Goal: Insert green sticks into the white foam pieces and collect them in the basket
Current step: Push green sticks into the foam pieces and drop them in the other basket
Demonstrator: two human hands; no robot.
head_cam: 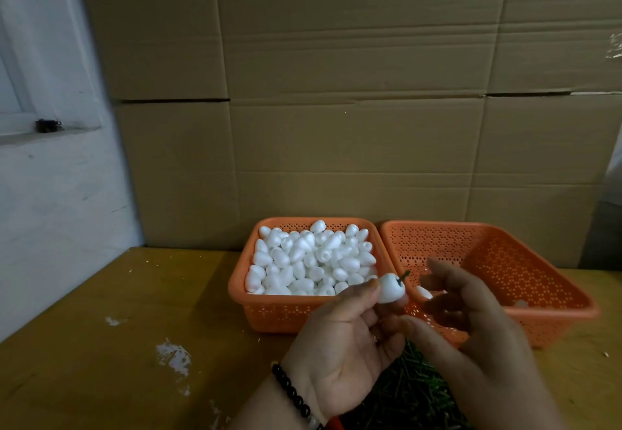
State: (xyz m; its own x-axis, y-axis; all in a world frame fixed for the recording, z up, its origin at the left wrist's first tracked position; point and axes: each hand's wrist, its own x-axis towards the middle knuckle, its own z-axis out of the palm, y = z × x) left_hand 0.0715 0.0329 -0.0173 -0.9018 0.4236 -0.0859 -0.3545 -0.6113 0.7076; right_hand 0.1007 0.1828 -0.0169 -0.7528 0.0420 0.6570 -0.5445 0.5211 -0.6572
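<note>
My left hand (340,338) pinches a white foam piece (390,290) at its fingertips, and a short green stick (404,276) pokes out of the piece's top. Just to its right, my right hand (471,332) hovers with loosely curled fingers and holds nothing I can see. An orange basket (266,315) on the left is filled with several plain foam pieces (309,258). A second orange basket (525,261) on the right holds a few foam pieces (423,292), mostly hidden by my right hand. A heap of green sticks (407,392) lies on the table under my hands.
The two baskets stand side by side on a yellowish wooden table (117,345) with white flecks. A wall of cardboard boxes (336,110) rises right behind them. A white wall (50,194) closes the left side.
</note>
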